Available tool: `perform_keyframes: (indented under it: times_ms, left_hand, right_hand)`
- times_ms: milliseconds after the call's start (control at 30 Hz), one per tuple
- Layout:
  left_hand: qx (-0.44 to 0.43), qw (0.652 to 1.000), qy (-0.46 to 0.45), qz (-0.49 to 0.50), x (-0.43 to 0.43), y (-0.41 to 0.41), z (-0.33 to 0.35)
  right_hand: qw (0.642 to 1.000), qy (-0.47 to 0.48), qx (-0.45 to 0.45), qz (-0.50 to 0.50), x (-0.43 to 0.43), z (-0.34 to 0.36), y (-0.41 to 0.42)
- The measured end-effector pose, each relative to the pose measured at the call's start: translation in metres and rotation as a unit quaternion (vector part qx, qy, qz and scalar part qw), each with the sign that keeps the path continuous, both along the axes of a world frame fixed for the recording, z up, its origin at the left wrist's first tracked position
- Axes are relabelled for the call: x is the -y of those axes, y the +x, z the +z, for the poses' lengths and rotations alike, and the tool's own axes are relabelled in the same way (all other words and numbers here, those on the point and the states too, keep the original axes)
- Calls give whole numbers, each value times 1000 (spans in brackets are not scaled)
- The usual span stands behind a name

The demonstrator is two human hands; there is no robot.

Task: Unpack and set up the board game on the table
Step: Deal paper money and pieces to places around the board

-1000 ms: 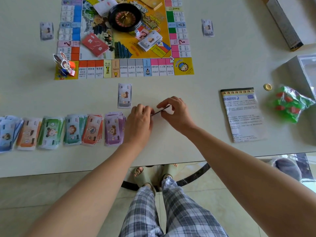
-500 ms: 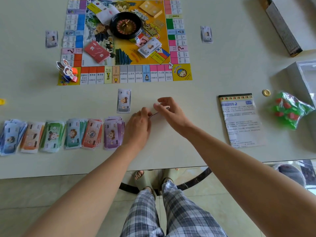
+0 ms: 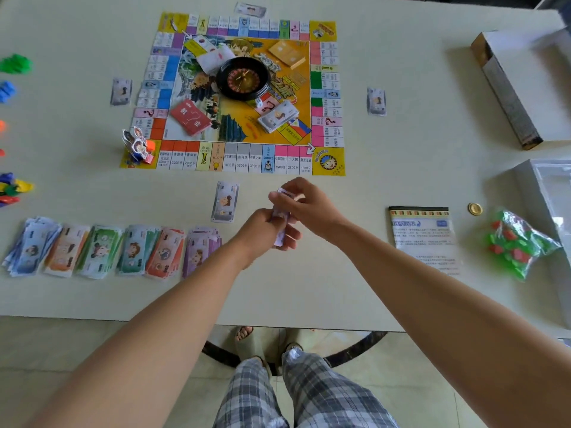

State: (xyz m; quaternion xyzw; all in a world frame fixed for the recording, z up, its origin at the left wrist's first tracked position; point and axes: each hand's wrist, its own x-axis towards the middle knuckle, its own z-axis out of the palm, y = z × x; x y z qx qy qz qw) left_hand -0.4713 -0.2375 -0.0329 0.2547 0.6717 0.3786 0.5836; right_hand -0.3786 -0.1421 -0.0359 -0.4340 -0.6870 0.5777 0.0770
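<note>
Just short of the square, colourful paper game board, both hands meet above the pale table. The left hand grips a thin sheaf of lilac paper play-money notes from below, and the right hand pinches its top end. A loose grip looks the likeliest fault: slick notes could slide out and fan over the single grey-lilac note lying just beside them. They might also drift into the sorted row of coloured note piles further left, muddling the denominations.
</note>
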Motion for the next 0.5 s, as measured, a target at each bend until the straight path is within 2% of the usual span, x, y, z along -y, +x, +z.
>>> perform_keyframes:
  times_ms: [67,133,267,500]
  left_hand:
    - [33,998,4,49,-3,-3,2]
    - [58,995,6,81,-4,-6,1]
    - [102,991,10,87,-4,-11,2]
    - [95,980,4,172,1,-43,-4]
  right_hand:
    - [998,-45,-14,-40,-10,0,0]
    - [998,-49,24,-20,-18,-1,0]
    - [996,-75,51,-9,-21,5,-4]
    - [990,-130,41,-29,-12,8,-35]
